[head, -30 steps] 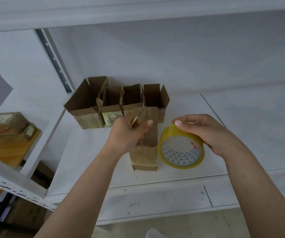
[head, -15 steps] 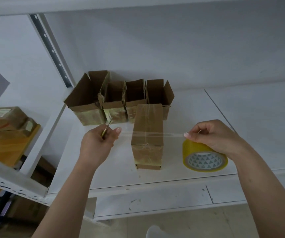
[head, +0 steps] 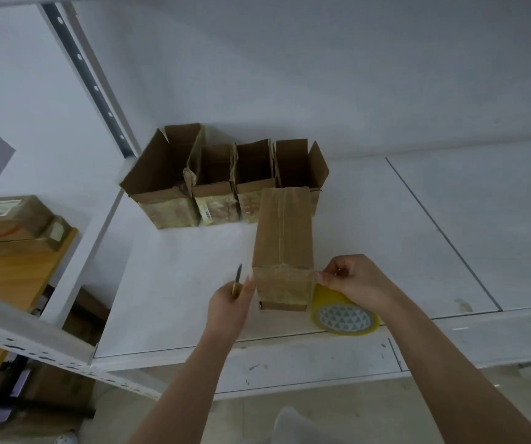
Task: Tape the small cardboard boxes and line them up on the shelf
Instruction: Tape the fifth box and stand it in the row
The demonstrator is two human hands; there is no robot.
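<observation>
A closed small cardboard box stands near the front of the white shelf. A clear strip of tape lies across its front face. My left hand grips a small yellow-handled cutter and also holds the tape's end against the box's left side. My right hand pinches the tape at the box's right front corner, just above the yellow tape roll lying on the shelf. Behind the box, several open cardboard boxes stand side by side in a row.
A grey upright post rises at the shelf's left rear. Left of the shelf, taped boxes lie on a wooden surface. The shelf's front lip runs below my hands. The shelf's right half carries nothing.
The stretched tape came down from over the box top onto its front face. Both hands moved toward the box's front corners, and the roll now lies beside its right corner.
</observation>
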